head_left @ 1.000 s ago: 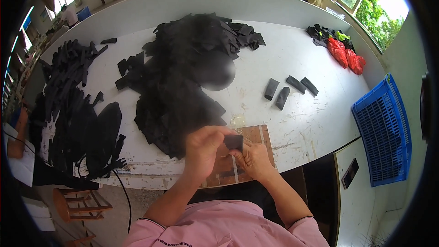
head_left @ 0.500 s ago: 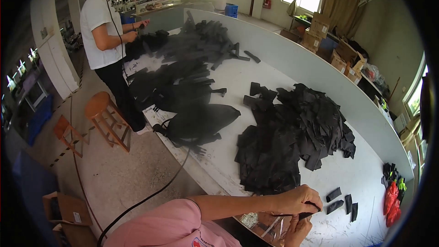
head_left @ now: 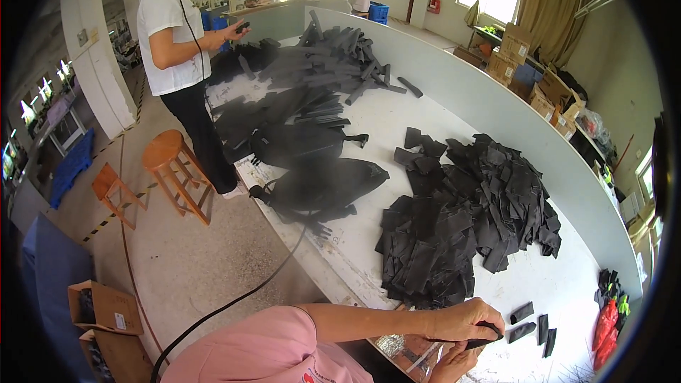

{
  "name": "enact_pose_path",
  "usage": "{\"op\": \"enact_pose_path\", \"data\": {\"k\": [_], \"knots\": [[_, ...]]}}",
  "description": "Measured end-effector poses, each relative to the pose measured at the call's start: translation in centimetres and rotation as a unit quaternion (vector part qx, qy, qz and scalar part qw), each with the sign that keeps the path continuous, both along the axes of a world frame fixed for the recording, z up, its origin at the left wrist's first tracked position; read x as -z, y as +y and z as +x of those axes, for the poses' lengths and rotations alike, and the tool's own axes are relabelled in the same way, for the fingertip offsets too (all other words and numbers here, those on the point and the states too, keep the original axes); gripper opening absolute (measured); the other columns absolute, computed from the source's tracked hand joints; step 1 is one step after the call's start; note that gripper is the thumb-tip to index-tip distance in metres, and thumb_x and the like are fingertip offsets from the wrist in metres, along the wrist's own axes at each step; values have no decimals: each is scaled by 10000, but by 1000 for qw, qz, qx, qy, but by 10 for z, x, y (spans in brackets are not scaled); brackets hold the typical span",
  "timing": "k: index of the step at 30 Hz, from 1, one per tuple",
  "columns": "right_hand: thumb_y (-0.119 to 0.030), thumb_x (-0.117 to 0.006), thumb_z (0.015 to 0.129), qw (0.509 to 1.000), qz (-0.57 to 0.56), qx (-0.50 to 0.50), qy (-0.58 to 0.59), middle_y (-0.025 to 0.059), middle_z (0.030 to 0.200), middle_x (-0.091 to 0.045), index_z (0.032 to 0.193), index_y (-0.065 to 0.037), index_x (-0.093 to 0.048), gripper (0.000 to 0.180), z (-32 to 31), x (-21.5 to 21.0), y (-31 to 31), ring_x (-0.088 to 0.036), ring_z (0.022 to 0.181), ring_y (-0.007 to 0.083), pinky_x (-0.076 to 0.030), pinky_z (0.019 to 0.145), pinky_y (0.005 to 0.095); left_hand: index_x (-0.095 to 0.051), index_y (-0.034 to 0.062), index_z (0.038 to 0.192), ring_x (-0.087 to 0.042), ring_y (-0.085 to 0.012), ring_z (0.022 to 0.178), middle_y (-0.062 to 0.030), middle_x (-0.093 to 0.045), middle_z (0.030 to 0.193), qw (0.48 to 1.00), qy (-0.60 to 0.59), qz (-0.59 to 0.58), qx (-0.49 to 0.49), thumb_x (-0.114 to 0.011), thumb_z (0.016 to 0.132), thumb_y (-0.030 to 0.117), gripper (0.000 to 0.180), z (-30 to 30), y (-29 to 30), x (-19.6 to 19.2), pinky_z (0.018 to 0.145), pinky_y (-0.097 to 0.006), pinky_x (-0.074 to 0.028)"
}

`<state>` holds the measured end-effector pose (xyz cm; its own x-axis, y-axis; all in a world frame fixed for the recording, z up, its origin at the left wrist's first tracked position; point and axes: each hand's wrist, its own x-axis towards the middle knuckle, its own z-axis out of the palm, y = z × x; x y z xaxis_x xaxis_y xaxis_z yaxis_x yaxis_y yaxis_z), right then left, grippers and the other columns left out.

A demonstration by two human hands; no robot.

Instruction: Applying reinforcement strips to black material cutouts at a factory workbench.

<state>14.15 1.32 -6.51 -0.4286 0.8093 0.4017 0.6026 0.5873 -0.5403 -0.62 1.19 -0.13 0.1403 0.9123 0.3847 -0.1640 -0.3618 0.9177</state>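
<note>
Piece: we see a small, flat black piece [head_left: 481,344], dark and matte, at the near edge of the white surface [head_left: 567,291], bottom right of the view.
Left hand: our left hand [head_left: 461,318] has its fingers curled shut over the piece from above.
Right hand: our right hand [head_left: 454,363] meets it from below; how far its fingers close, we cannot tell.
Nearby: a heap of black cut pieces [head_left: 461,220] lies just beyond; a person in a white shirt [head_left: 170,35] stands further along.

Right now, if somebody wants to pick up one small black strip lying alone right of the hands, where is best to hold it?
Probably pinch the nearest loose black strip across its narrow width near one end, coming from above. It lies flat on the white table, apart from the others, its long edges free.
</note>
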Motion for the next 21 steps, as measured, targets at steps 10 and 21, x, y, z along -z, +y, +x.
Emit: {"op": "enact_pose_path", "data": {"k": [10, 21], "knots": [[-379, -286, 902, 977, 89, 92, 173, 73, 499, -475, 650, 34, -536, 544, -2, -50, 1, -452, 467, 164, -340, 435, 292, -503, 0, 1049, -581, -151, 762, -101, -569, 865, 982, 54, 20, -180, -566, 790, 109, 288, -10, -24, 10, 644, -249, -466], [-284, -421, 879, 888, -197, 375, 179, 10, 480, -444, 615, 4, -502, 399, 112, 73, -126, -405, 401, 76, -268, 369, 206, -554, -6, 864, -524, -226, 560, -109, -536, 700, 784, 347, 8, -515, -539, 736, -28, 130, -110, -24, 98, 519, -299, -423]]}}
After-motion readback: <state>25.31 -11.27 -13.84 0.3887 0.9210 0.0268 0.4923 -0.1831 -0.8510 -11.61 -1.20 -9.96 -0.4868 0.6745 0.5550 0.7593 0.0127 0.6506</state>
